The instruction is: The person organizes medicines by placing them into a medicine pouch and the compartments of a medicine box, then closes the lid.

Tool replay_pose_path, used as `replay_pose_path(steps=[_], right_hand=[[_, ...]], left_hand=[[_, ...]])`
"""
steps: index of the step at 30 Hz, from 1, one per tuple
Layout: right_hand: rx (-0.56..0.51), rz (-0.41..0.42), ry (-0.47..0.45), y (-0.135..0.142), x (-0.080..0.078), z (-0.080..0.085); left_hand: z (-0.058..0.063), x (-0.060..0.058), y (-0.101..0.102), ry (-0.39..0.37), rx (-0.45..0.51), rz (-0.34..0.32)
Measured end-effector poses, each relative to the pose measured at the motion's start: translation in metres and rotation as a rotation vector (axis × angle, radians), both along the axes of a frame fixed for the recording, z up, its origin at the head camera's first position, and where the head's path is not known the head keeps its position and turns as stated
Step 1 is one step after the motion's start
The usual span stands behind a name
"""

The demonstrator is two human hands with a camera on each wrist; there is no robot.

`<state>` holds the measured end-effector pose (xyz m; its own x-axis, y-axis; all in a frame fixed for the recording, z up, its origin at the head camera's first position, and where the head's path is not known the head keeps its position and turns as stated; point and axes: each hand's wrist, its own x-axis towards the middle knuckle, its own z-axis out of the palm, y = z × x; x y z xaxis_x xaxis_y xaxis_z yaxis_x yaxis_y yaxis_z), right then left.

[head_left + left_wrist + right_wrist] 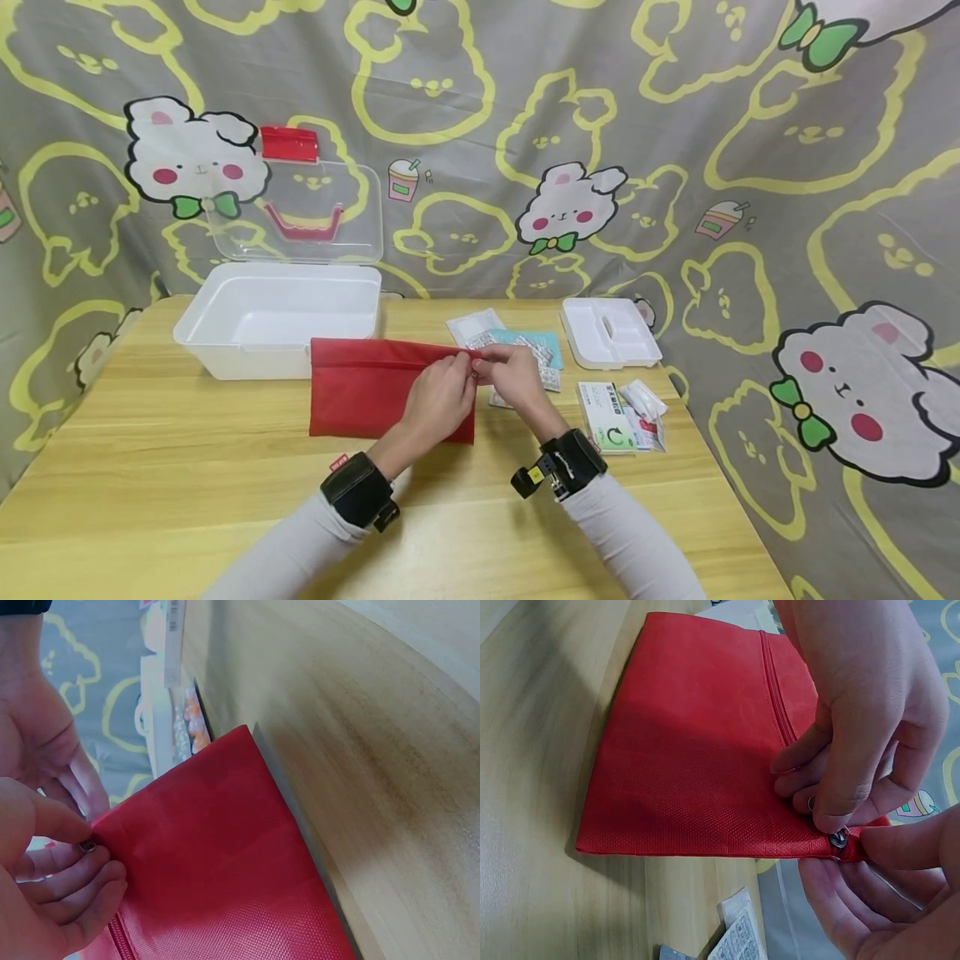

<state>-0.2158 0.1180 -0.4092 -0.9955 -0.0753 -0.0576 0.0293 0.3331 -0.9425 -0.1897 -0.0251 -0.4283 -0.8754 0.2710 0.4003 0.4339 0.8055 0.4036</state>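
Note:
A flat red zippered pouch (pixel 363 402) is held a little above the table, its zipper (pixel 776 694) running along the far edge. My left hand (pixel 438 393) pinches the small metal zipper pull (pixel 839 838) between thumb and forefinger at the pouch's right end. My right hand (pixel 516 377) grips the pouch's corner beside the pull, thumb on one side and fingers on the other. The zipper looks closed along the stretch that shows in the right wrist view. What the pouch holds is hidden.
Behind the pouch stands a white box (pixel 213 360) with its clear lid (pixel 360 208) raised. Blister packs and sachets (pixel 551 379) lie beyond my right hand. Further right are a white divided tray (pixel 600 362), a green-and-white carton (pixel 603 412) and a white wrapped roll (pixel 643 400).

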Motion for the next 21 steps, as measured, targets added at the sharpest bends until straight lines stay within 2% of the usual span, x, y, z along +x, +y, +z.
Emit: replay_pose_path(steps=[8, 21], right_hand=[[0.091, 0.012, 0.037, 0.002, 0.0, -0.003], [0.129, -0.017, 0.095, 0.001, 0.003, -0.008]], left_hand=[[0.002, -0.001, -0.003, 0.029, 0.027, -0.033], [0.014, -0.002, -0.012, -0.082, -0.013, -0.071]])
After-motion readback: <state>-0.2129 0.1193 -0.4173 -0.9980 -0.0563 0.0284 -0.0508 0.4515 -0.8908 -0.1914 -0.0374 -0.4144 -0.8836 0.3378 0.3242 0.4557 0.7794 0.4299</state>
